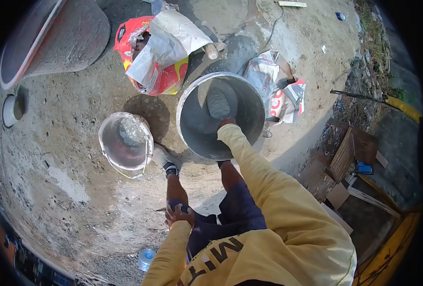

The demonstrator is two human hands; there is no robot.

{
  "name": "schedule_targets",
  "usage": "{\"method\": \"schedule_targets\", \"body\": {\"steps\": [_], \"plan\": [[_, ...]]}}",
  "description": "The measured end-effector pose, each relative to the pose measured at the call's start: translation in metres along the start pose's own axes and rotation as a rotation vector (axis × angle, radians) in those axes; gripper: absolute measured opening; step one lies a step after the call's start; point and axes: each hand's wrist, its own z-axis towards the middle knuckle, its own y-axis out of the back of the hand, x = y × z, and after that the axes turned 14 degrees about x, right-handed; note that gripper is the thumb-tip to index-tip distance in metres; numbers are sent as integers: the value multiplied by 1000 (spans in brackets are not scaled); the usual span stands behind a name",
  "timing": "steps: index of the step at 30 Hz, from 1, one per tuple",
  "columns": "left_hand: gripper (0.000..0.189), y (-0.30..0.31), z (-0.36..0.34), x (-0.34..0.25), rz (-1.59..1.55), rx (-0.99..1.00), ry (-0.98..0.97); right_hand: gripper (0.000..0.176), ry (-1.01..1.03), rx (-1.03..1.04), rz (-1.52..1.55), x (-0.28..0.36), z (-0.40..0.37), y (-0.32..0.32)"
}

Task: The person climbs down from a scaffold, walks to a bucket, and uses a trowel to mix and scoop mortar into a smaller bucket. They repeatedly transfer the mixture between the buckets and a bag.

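My right hand (227, 122) reaches into a large round tub (249, 143). Its fingers are closed at the near end of what looks like a trowel (217, 102), its blade covered in grey mix; the handle is hidden in my grip. Grey powder or mix lies on the tub's floor. My left hand (179, 216) rests on my left knee with fingers apart, holding nothing that I can see. To the left of the tub stands a smaller bucket (110, 157) with a wire handle and a pale grey lump inside.
A torn red and yellow bag (175, 76) stands beyond the tub, and a torn white bag (263, 76) lies to its right. A big tilted container (80, 35) is at upper left. A water bottle (146, 259) sits near my left side. Wooden boards (342, 155) lie at right.
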Motion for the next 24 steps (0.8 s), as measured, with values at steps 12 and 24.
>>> {"method": "schedule_targets", "body": {"steps": [12, 24], "plan": [[46, -1, 0, -6, 29, 74, 38, 50, 125, -144, 36, 20, 37, -20], [48, 20, 2, 13, -88, 113, -31, 44, 582, -526, 173, -7, -232, 29]]}}
